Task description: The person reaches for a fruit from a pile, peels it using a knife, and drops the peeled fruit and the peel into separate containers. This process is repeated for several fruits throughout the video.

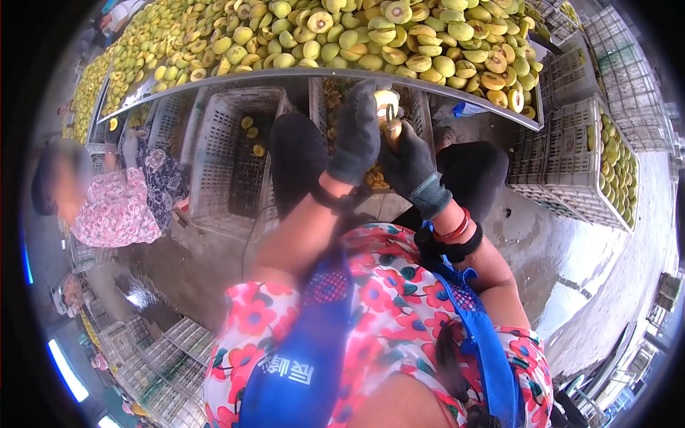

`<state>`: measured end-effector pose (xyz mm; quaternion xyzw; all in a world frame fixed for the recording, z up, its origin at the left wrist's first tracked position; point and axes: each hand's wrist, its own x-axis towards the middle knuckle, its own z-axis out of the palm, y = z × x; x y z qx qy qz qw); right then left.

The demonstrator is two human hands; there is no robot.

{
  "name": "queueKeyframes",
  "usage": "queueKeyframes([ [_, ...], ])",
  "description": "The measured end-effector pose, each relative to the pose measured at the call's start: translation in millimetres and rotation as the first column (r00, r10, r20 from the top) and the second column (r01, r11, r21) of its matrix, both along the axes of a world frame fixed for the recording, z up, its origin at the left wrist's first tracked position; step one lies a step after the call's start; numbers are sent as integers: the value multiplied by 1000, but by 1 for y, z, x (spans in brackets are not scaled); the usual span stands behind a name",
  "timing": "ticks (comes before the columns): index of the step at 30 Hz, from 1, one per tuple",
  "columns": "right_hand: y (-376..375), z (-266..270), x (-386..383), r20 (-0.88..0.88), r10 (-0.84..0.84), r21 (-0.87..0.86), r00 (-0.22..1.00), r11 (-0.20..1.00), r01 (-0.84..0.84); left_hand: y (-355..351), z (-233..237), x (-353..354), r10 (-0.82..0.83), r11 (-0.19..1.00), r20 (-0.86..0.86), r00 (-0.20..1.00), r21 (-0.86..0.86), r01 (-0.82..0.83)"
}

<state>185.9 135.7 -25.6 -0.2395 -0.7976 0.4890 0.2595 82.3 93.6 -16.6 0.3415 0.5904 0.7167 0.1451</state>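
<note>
My left hand (pixel 357 132), in a dark grey glove, is closed round a cut yellow-green fruit half (pixel 386 100) just below the table's metal edge. Close against it, my right hand (pixel 410 160), also gloved, has its fingers wrapped round a small tool (pixel 393 128) whose end meets the fruit; the tool's shape is partly hidden by the fingers. Both hands are above a crate (pixel 427 118) between my knees, with yellow scraps inside. Beyond them, many halved fruits (pixel 349 39) are heaped on the metal-edged table (pixel 285 72).
To the left stands a grey crate (pixel 203 153) with a few fruit pieces. Stacked crates (pixel 571 153) on the right hold more fruit. A person in a pink patterned top (pixel 118 214) sits at the far left. More crates (pixel 178 349) stand at the lower left.
</note>
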Motion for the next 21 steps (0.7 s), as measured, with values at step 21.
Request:
queueKeyframes([
  [21,2,-3,2,-110,141,-248,984,955,-165,-5,11,8,-39,994,-56,998,95,44],
])
